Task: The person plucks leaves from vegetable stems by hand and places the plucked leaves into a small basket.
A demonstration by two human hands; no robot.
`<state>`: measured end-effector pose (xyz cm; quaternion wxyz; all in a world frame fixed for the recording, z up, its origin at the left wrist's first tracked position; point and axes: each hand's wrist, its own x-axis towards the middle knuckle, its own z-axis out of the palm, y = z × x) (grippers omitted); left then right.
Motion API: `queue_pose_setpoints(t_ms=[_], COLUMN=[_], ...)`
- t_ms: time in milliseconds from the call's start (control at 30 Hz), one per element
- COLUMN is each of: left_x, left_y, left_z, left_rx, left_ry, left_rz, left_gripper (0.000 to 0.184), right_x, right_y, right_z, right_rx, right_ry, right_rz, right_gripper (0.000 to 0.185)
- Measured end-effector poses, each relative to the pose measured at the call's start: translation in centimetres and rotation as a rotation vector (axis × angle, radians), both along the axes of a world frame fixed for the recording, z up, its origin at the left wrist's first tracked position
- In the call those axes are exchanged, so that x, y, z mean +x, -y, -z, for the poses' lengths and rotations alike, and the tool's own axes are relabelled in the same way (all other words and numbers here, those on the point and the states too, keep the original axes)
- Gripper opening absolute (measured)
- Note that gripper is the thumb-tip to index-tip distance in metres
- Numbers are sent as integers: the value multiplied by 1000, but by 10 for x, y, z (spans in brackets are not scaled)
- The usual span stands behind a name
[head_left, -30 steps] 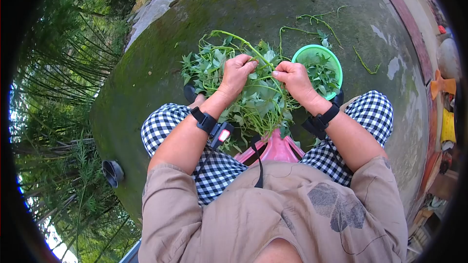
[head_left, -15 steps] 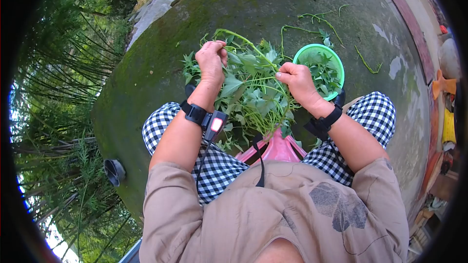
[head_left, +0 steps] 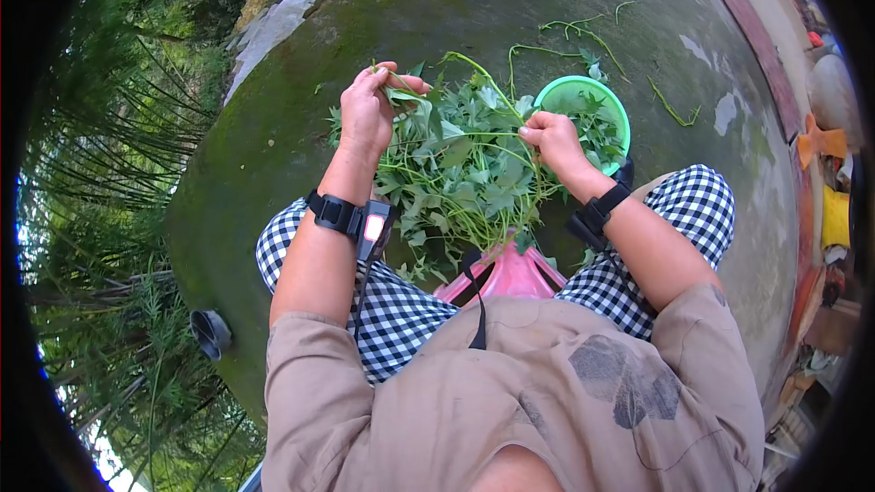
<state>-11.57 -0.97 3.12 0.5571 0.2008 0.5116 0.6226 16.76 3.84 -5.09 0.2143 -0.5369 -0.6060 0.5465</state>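
Daylight falls on a mossy concrete floor bordered by green foliage.

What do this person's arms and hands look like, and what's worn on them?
The grip on each side is an ungloved hand: left hand, right hand. Short tan sleeves cover the upper arms. Each wrist has a black band: left wristband, right wristband. Beside the left one sits a small dark device with a bright panel and thin black cord.
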Motion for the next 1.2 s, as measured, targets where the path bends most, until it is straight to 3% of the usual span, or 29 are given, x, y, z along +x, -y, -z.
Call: queue_pose_setpoints(t_ms=[133, 200, 267, 300, 400, 600, 933, 1067, 1200], left_x=[18, 34, 50, 58, 80, 92, 102, 103, 102], left_y=[-3, 0, 2, 5, 9, 4, 17, 19, 17], left_z=[4, 5, 38, 42, 45, 51, 39, 37, 31], left_rx=[-49, -194, 20, -34, 178, 137, 219, 94, -146], left_ry=[127, -241, -726, -841, -1145, -974, -1119, -854, -289], left_rz=[159, 231, 255, 327, 306, 234, 248, 165, 66], left_gripper=[16, 15, 11, 13, 16, 12, 14, 13, 13], right_x=[-1, 1, 1, 0, -5, -12, -15, -23, -31], right_y=[1, 1, 1, 3, 6, 10, 14, 18, 23], right_z=[-11, -16, -26, -31, -40, -51, -69, -75, -69], right_rx=[-68, -132, -205, -245, -264, -266, -378, -401, -356], right_ry=[-59, -114, -170, -198, -231, -293, -352, -357, -364], right_rz=[5, 20, 35, 41, -10, -89, -79, -38, -21], right_gripper=[17, 17, 16, 15, 15, 15, 15, 15, 15])
